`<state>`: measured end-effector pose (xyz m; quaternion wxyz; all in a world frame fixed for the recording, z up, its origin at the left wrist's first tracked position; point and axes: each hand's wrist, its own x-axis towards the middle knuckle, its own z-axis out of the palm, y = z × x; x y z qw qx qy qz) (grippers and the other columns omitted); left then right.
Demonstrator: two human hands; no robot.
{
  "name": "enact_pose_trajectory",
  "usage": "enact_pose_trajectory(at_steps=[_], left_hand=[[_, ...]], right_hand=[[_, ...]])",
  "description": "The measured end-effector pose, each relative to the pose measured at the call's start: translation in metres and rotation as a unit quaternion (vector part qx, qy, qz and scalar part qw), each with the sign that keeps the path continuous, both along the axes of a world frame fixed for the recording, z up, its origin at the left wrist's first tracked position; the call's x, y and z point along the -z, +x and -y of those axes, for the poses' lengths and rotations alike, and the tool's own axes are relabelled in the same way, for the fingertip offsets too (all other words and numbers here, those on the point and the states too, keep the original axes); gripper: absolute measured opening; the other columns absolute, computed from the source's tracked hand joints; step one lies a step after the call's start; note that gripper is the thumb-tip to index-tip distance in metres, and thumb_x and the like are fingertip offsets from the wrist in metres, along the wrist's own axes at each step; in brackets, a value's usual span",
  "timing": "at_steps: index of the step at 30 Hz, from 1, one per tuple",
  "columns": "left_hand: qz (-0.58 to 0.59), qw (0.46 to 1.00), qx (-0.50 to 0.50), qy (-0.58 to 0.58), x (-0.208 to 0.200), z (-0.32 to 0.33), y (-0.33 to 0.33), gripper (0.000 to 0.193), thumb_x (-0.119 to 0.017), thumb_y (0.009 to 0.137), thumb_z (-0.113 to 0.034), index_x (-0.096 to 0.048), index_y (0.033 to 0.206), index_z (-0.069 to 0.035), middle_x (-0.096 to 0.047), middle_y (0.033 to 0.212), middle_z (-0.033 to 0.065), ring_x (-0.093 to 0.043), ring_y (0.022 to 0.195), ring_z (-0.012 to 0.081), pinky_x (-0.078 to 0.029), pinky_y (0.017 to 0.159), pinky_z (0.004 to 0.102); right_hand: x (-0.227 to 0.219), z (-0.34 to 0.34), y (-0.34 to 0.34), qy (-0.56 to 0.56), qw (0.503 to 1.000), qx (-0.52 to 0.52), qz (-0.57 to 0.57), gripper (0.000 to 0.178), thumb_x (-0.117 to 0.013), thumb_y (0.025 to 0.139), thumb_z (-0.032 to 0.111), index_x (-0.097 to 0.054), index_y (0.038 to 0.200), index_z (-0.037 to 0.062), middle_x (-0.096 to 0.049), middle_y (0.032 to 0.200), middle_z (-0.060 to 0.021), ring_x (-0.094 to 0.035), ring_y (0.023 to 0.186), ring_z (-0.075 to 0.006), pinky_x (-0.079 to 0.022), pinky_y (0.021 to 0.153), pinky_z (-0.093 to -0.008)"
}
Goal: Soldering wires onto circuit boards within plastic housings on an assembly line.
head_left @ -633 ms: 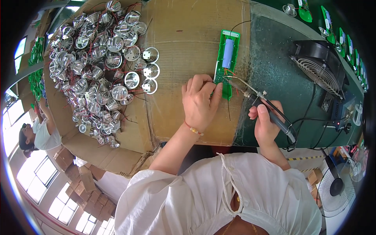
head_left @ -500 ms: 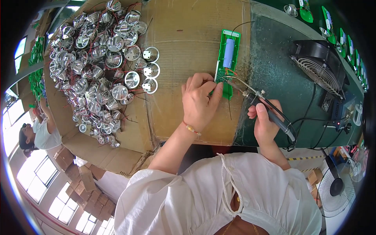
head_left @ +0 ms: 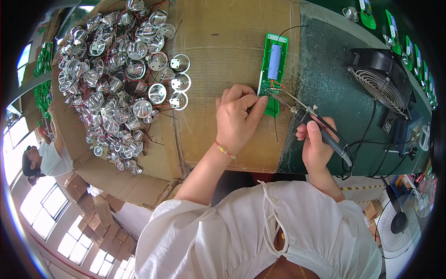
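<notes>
On the cardboard sheet lies a long green plastic casing [head_left: 272, 109] with a blue cylindrical battery cell [head_left: 274, 63] inside it. Short red and orange wires show below the cell, over a small circuit board, and thin black wires trail from both ends. My left hand [head_left: 238, 114] has its fingers closed at the casing's near left side; the thumb covers part of it. In my right hand [head_left: 317, 144] is a soldering iron [head_left: 330, 140] with a thin curved metal tube beside its tip. The tip reaches the board close to my left thumb.
Shiny reflector cups [head_left: 123, 100] with wires fill a cardboard box [head_left: 125, 183] at left. A black metal-grilled fan [head_left: 378, 81] stands at right, beside a blue box [head_left: 403, 132] with cables. Further green casings [head_left: 391, 28] line the far right edge. Another person [head_left: 46, 156] sits at far left.
The casing has shifted slightly to the right. The iron and my right hand have moved a little right too, with the tip still at the board.
</notes>
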<state>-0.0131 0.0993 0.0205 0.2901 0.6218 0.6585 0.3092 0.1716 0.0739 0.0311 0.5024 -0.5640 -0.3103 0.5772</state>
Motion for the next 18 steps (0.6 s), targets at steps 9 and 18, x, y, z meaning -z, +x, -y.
enact_pose_trajectory(at_steps=[9,18], left_hand=[[0.022,0.999,-0.003,-0.032,0.0035,0.0014,-0.0012,0.016,-0.064,0.076,-0.021,-0.064,0.068,-0.007,-0.057,0.081,0.0023,-0.052,0.080,0.0222,-0.036,0.071,0.0354],[0.021,0.999,0.006,-0.026,0.0020,-0.0018,-0.0035,0.017,-0.065,0.077,-0.018,-0.065,0.068,-0.003,-0.058,0.078,0.0080,-0.054,0.067,0.0215,-0.043,0.060,0.0311]], right_hand=[[0.0025,0.0009,-0.0005,-0.021,1.000,0.013,-0.003,0.018,-0.060,0.082,0.012,-0.051,0.088,-0.0023,-0.060,0.066,-0.0120,-0.056,0.052,-0.0150,-0.047,0.048,-0.0242],[0.0012,0.0082,0.0065,0.026,0.999,0.035,-0.025,0.020,-0.060,0.081,0.011,-0.049,0.091,-0.0020,-0.060,0.068,-0.0130,-0.057,0.054,-0.0160,-0.048,0.051,-0.0255]])
